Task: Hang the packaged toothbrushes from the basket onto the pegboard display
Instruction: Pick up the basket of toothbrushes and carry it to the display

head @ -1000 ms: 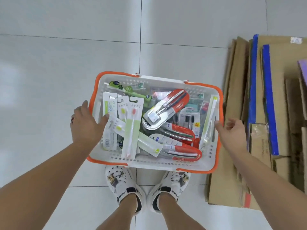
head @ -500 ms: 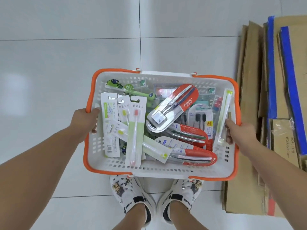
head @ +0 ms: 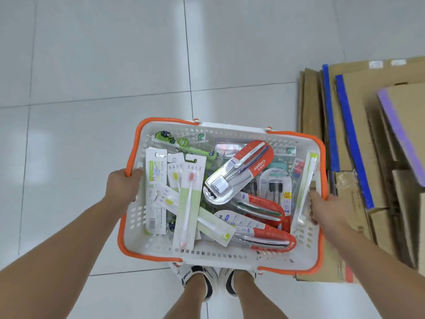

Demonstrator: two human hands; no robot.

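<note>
Basket [head: 220, 254] of white perforated plastic with an orange rim, held above a pale tiled floor [head: 92, 77] by a person standing over it. The left hand [head: 123, 187] curls over the orange rim on the left side; the right hand [head: 322, 207] grips the right wall near the rim, its fingers apparently folded inside, though the thumb side is hard to make out. Packaged toothbrushes [head: 239, 171] lie heaped inside: white-and-green cards along the left wall, red-and-silver blister packs across the middle and lower right, and a slim green pack [head: 305, 187] leaning against the right wall just beside the right hand.

Open tile stretches to the left and beyond the far rim, with nothing near those edges. On the right, flattened cardboard boxes [head: 358, 157] with blue strips lie on the floor, and the basket's right rim overlaps their near edge in this view. White shoes [head: 200, 279] show just beneath the near rim.

Compared with half a second ago, the basket sits further right and closer to the camera, covering most of the shoes, and more of the cardboard stack is in view. Both hands hold the same spots on the rim.
</note>
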